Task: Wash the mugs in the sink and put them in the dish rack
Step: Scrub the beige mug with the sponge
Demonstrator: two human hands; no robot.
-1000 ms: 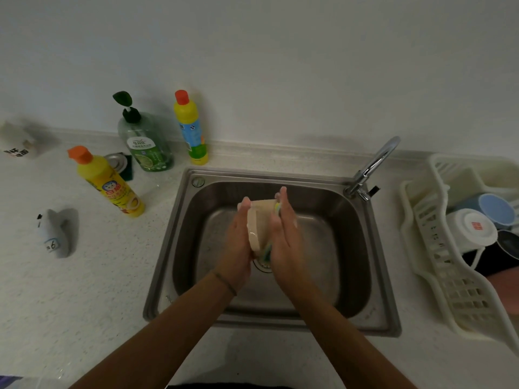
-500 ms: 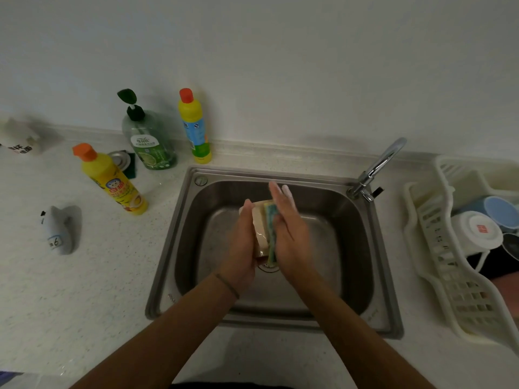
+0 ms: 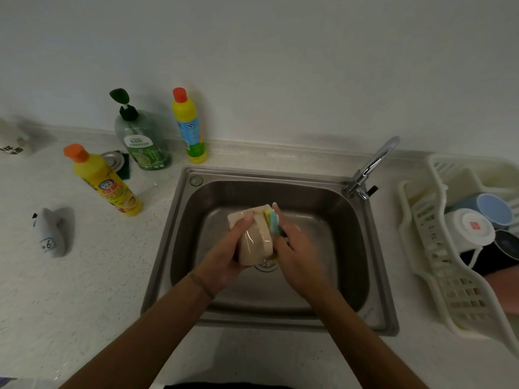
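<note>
Over the middle of the steel sink (image 3: 179, 248), just above the drain (image 3: 266, 265): a beige mug (image 3: 254, 240), tilted on its side, gripped from the left by the left hand (image 3: 224, 258) with the thumb curled over its upper edge. Against the mug's right side, a yellow-and-blue sponge (image 3: 273, 220), pinched and pressed there by the right hand (image 3: 295, 254), fingers stretched along it toward the back of the basin. Both forearms reaching in from the near edge; a thin band on the left wrist.

At the back right corner of the sink, a chrome tap (image 3: 373, 164), spout arched up and away to the right.

To the right on the table (image 3: 84, 304), a white dish rack (image 3: 438, 265) holding a white mug (image 3: 469, 228) and a blue mug (image 3: 491, 209) with bottoms toward the camera, plus a dark item just beside them, too cut off to identify.

To the left of the sink, a yellow bottle with an orange cap (image 3: 104, 181), leaning; behind it a green pump bottle (image 3: 143, 144) and a taller yellow bottle with a red cap (image 3: 188, 127), upright near the wall. Between the leaning bottle and the pump bottle, a round metal lid (image 3: 112, 161) on a dark green pad. Farther left, a small grey object marked "6" (image 3: 52, 231), lying on the table.
</note>
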